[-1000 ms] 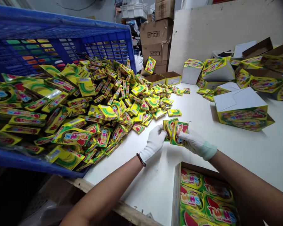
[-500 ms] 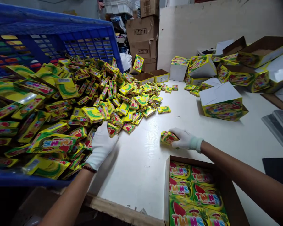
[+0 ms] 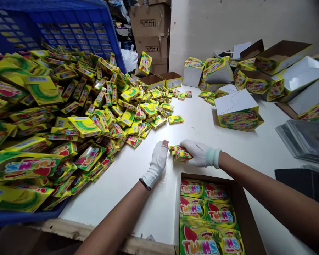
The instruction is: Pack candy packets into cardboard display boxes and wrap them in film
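Observation:
Both my hands wear white gloves and meet over a small stack of yellow candy packets (image 3: 179,153) on the white table (image 3: 154,198). My right hand (image 3: 199,153) is closed over the stack from the right. My left hand (image 3: 158,161) presses against its left end with fingers together. Just below my hands is a brown cardboard box (image 3: 241,205) filled with flat rows of "TWINS" packets (image 3: 207,209). A big heap of loose packets (image 3: 95,109) spills from a tilted blue crate (image 3: 77,24) on the left.
Several yellow display cartons (image 3: 238,111), some folded and some open, lie at the back right. Brown shipping boxes (image 3: 150,35) are stacked behind the table. Clear plastic sheets (image 3: 305,140) and a dark object (image 3: 303,182) sit at the right edge.
My left hand left the heap of loose packets and came right to the stack under my right hand. The view shifted left and forward.

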### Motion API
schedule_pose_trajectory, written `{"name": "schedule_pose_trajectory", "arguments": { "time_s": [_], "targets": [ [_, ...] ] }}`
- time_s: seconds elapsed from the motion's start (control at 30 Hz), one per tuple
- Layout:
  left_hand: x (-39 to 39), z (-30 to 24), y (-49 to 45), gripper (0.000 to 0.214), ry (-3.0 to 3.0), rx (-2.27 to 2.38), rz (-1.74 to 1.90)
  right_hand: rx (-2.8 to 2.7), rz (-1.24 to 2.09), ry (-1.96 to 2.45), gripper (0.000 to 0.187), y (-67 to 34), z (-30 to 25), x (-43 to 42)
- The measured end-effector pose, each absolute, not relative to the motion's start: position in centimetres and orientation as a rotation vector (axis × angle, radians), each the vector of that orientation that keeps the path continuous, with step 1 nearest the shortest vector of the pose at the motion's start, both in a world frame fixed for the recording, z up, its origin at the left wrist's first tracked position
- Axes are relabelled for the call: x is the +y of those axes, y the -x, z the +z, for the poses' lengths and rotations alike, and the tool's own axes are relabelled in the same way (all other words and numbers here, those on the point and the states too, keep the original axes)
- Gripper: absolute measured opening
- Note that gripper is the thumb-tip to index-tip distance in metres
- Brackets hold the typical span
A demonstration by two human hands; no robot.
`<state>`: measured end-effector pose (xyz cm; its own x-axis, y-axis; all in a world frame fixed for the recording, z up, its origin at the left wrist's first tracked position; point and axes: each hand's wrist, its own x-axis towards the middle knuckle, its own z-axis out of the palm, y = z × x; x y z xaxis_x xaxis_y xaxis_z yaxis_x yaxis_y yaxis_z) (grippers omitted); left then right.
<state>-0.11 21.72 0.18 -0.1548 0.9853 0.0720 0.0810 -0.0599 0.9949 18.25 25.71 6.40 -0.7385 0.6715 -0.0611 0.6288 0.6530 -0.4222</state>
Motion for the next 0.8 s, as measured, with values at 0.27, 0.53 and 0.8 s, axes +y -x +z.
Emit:
{"name": "schedule_pose_trajectory", "arguments": {
  "time_s": [0.27,0.53,0.8],
  "targets": [
    [22.1,-3.1,-2.6,0.058,-1.341,1.363,1.422,-2.604,0.567,0.685,0.102,-21.1,1.7,27.8],
    [21.4,-3.1,-3.4,0.062,-1.459,1.290,1.390,-2.330,0.553,0.655,0.087,-20.6,-1.8,26.7],
    [22.7,-3.8,-4.2,0.030,-1.600,1.444,1.495,-2.498,0.437,0.797,0.068,-20.2,-1.7,26.7]
  ]
}}
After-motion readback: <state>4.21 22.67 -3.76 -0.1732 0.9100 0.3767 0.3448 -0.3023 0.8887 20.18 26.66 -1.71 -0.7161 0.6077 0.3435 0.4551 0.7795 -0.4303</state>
